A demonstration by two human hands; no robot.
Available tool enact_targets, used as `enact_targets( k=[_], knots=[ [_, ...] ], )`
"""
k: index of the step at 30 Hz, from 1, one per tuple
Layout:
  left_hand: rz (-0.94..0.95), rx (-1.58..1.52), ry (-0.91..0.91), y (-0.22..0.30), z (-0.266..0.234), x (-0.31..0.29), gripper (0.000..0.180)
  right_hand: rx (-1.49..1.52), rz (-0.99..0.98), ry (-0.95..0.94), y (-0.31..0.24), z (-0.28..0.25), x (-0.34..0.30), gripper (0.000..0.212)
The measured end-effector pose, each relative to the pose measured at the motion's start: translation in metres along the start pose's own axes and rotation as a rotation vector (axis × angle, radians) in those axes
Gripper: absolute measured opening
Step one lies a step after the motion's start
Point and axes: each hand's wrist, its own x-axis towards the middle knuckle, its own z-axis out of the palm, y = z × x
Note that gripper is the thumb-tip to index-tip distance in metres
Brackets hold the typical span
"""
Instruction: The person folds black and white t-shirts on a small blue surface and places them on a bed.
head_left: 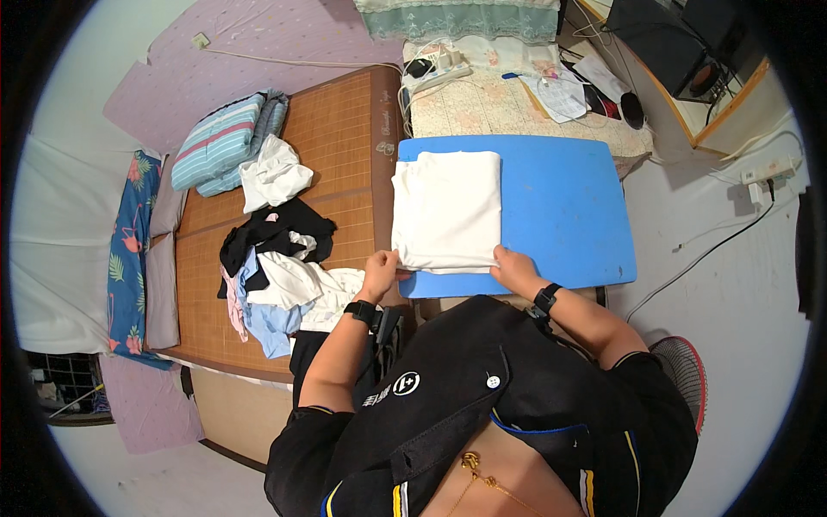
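Observation:
A folded white garment (pixel 448 211) lies as a near rectangle on the left half of a blue tabletop (pixel 564 211). My left hand (pixel 381 274) is at its near left corner, fingers closed on the edge. At the near right corner, my right hand (pixel 515 270) pinches the fabric between thumb and fingers. The near edge shows several stacked layers. What kind of garment it is cannot be made out from the folds.
Left of the table, a bed with a brown woven mat (pixel 332 112) bears a heap of loose clothes (pixel 284 280), a crumpled white cloth (pixel 276 172) and a folded striped quilt (pixel 220 142). Beyond stands a cloth-covered surface (pixel 482 99) with a power strip (pixel 439 73) and papers (pixel 558 96).

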Motion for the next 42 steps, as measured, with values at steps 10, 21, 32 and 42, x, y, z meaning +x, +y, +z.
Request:
enact_targets(
  k=[10,21,32,42],
  knots=[
    [-0.067,-0.252,-0.043,0.010,0.000,-0.007,0.017,0.138,0.047,0.069,0.002,-0.002,0.001,0.026],
    [0.056,-0.058,0.016,0.005,0.013,-0.002,0.010,0.269,0.203,0.040,0.002,-0.011,-0.002,0.028],
    [0.194,0.096,-0.265,0.133,0.017,0.011,0.024,0.576,0.098,0.222,0.013,-0.112,0.034,0.024],
    [0.357,0.093,-0.262,0.268,0.041,0.004,0.022,0.674,-0.099,0.490,-0.027,-0.289,0.033,0.020]
  ],
)
